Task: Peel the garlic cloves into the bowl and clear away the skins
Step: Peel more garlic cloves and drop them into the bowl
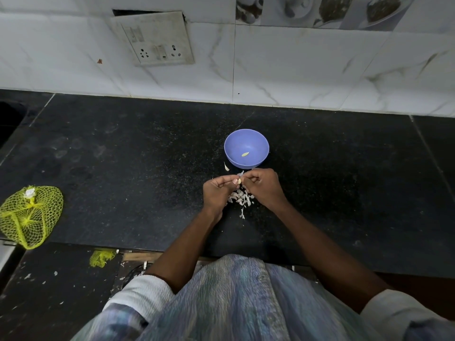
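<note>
A blue-violet bowl (246, 148) stands on the black counter with one peeled clove (245, 154) inside. Just in front of it, my left hand (218, 190) pinches a garlic clove (236, 181) at its fingertips. My right hand (263, 184) meets it from the right and pinches a strip of skin (240, 173) on that clove. A pile of white skins (241, 199) lies on the counter under and between both hands. One loose skin (226, 166) lies near the bowl's left side.
A yellow net bag (29, 215) lies at the counter's left front edge, and a scrap of yellow net (101, 258) sits below it. The tiled wall with a socket plate (155, 40) runs behind the black counter (123, 156).
</note>
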